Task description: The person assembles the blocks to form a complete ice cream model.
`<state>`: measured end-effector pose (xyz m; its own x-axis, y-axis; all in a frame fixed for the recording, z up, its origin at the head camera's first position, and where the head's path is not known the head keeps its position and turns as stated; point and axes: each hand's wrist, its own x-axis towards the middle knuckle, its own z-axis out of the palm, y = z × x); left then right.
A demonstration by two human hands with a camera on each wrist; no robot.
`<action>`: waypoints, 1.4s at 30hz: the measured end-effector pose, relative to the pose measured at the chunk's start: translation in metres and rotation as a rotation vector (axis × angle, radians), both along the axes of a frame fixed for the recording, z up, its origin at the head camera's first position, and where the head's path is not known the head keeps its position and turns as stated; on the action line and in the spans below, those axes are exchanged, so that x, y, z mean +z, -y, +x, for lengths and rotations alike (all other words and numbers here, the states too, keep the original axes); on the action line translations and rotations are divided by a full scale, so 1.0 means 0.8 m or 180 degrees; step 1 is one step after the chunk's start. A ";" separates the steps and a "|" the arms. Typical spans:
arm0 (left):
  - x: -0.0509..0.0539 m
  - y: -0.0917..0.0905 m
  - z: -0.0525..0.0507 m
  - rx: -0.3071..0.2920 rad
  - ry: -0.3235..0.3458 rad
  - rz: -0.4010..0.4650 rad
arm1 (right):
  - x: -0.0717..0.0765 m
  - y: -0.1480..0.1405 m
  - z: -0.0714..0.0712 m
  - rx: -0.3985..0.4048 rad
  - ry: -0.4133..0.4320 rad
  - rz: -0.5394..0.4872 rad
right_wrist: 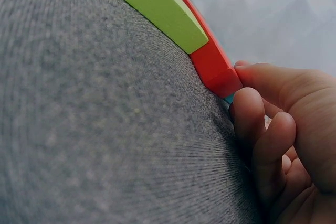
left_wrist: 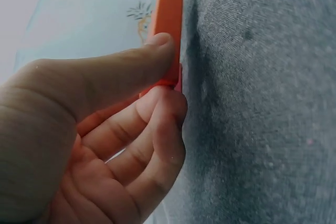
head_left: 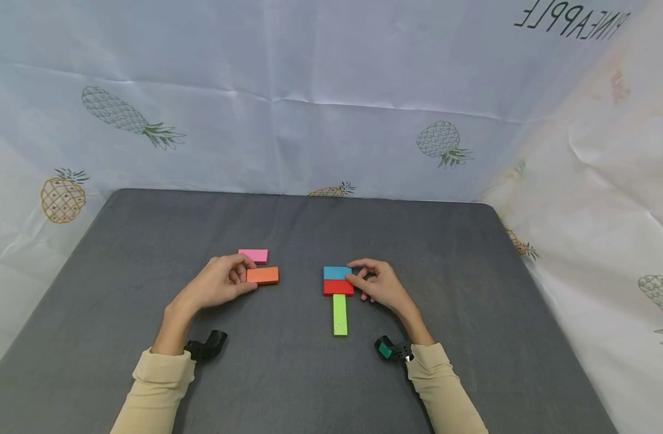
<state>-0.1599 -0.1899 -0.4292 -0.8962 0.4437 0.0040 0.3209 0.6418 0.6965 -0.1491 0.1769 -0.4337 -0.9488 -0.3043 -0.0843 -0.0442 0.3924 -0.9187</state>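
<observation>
My left hand (head_left: pixel 217 281) pinches an orange block (head_left: pixel 263 275) between thumb and fingers at its left end. In the left wrist view the thumb lies along this orange block (left_wrist: pixel 169 24). Just behind it lies a pink block (head_left: pixel 255 256), partly covered by the fingers. My right hand (head_left: pixel 383 284) has thumb and forefinger about the right end of a blue block (head_left: pixel 337 273). Against the blue block's near side lies a red block (head_left: pixel 337 287). A green block (head_left: pixel 339 315) points toward me from the red one's middle. In the right wrist view the red block (right_wrist: pixel 215 69) mostly hides the blue.
A dark grey cloth-covered table (head_left: pixel 288 374) carries all the blocks. White fabric with pineapple prints (head_left: pixel 331 72) hangs behind and at both sides. Black wrist devices (head_left: pixel 207 346) sit at both cuffs, low over the table.
</observation>
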 end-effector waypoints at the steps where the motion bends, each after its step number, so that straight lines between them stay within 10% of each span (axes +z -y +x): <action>1: 0.000 -0.001 0.000 0.0015 -0.0019 -0.0001 | 0.000 0.000 0.000 0.0003 -0.0004 0.0002; 42: 0.003 -0.055 -0.033 0.0233 -0.0077 0.0259 | -0.004 0.000 0.000 0.0020 -0.0071 -0.0020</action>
<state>-0.1860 -0.1455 -0.4269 -0.9254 0.3744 0.0593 0.2925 0.6058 0.7399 -0.1492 0.1770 -0.4368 -0.9486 -0.3107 -0.0611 -0.0672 0.3863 -0.9199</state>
